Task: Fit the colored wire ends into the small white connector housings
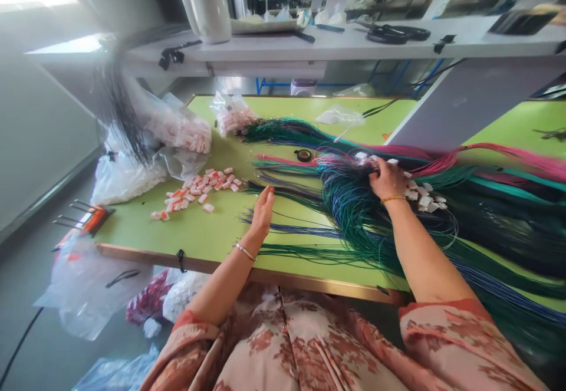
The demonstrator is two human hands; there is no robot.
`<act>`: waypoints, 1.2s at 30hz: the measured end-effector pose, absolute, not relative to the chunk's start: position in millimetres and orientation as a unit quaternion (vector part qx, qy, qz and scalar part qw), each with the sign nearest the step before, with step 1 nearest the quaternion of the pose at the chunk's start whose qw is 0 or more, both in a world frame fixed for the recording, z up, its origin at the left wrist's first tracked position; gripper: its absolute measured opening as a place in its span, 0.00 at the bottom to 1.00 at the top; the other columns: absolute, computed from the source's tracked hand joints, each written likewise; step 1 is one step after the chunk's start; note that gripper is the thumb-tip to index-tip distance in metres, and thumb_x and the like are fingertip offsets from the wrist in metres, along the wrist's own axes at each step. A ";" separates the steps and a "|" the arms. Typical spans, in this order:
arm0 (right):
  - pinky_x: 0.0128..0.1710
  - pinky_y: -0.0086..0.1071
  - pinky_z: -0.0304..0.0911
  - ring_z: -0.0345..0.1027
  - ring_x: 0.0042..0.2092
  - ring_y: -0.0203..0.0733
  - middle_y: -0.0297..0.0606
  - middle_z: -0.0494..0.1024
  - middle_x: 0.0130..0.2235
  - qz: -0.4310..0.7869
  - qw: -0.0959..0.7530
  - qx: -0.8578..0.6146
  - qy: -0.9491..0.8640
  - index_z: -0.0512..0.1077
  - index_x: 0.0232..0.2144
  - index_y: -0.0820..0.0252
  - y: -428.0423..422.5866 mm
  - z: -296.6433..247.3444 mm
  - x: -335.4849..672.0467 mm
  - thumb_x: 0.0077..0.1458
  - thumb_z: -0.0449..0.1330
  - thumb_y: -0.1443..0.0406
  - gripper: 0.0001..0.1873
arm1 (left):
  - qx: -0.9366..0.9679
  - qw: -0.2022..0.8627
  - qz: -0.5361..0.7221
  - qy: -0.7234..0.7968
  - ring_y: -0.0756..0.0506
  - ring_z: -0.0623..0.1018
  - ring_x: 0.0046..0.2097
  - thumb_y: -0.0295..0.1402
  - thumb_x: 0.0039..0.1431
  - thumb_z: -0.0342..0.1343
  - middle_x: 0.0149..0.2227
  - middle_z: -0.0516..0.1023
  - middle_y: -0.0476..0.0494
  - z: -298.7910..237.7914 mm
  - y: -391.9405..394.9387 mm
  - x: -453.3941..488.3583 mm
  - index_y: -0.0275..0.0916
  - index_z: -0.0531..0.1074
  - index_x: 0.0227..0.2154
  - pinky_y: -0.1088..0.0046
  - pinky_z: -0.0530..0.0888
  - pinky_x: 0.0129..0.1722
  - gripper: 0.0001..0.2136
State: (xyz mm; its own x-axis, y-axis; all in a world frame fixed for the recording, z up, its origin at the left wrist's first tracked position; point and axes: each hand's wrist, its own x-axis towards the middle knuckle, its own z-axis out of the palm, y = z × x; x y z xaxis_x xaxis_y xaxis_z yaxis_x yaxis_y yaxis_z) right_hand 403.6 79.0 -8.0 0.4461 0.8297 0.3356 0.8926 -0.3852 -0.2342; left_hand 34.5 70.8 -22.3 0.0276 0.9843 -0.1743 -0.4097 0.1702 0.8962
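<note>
My left hand point(264, 209) is held edge-on above the table, fingers stretched out and nothing visible in them. Beneath and beside it lie the thin ends of dark wires point(287, 193). My right hand point(389, 180) is closed at the top of a looped bundle of green and blue wires point(349, 202), by a cluster of white plastic connectors point(427, 196). Its fingers partly hide what they grip, which looks like wires with white connectors. Loose white-and-orange connectors point(194, 190) are scattered left of my left hand.
A green table point(145, 235) carries wire bundles along its right side. Bags of connectors point(186, 128) stand at the back left, near an orange pronged holder point(95, 220). A black tape roll point(303, 155) lies mid-table. Scissors point(398, 32) rest on the raised white shelf point(265, 49).
</note>
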 end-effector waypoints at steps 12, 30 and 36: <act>0.44 0.40 0.65 0.70 0.42 0.47 0.48 0.78 0.39 -0.091 0.423 -0.674 -0.599 0.76 0.40 0.59 22.1 62.9 334.0 0.58 0.55 0.59 0.14 | 0.529 0.351 0.541 0.551 0.43 0.77 0.46 0.34 0.53 0.58 0.41 0.81 0.42 34.3 74.9 -85.5 0.38 0.78 0.40 0.67 0.71 0.49 0.12; 0.35 0.32 0.56 0.71 0.39 0.43 0.45 0.77 0.41 0.181 0.016 -0.464 -0.867 0.71 0.39 0.61 -10.5 17.1 124.5 0.61 0.51 0.68 0.08 | 0.686 0.074 0.260 0.675 0.42 0.72 0.40 0.33 0.52 0.56 0.37 0.74 0.41 -0.1 59.5 -152.0 0.41 0.75 0.32 0.66 0.68 0.43 0.05; 0.37 0.33 0.58 0.70 0.38 0.43 0.46 0.78 0.40 0.191 0.072 -0.442 -0.873 0.69 0.38 0.62 -7.6 11.2 129.8 0.61 0.49 0.68 0.09 | 0.643 0.149 0.323 0.679 0.47 0.69 0.33 0.30 0.45 0.60 0.30 0.70 0.48 2.5 50.3 -152.6 0.41 0.74 0.35 0.68 0.67 0.39 0.11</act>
State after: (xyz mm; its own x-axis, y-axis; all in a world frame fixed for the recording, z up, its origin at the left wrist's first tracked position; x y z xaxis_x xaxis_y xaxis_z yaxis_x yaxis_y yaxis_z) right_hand 129.8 -7.6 11.2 -0.5987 0.7998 -0.0434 0.7447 0.5359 -0.3979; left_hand -152.6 50.3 2.5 -0.1294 0.9685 0.2125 0.7763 -0.0344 0.6295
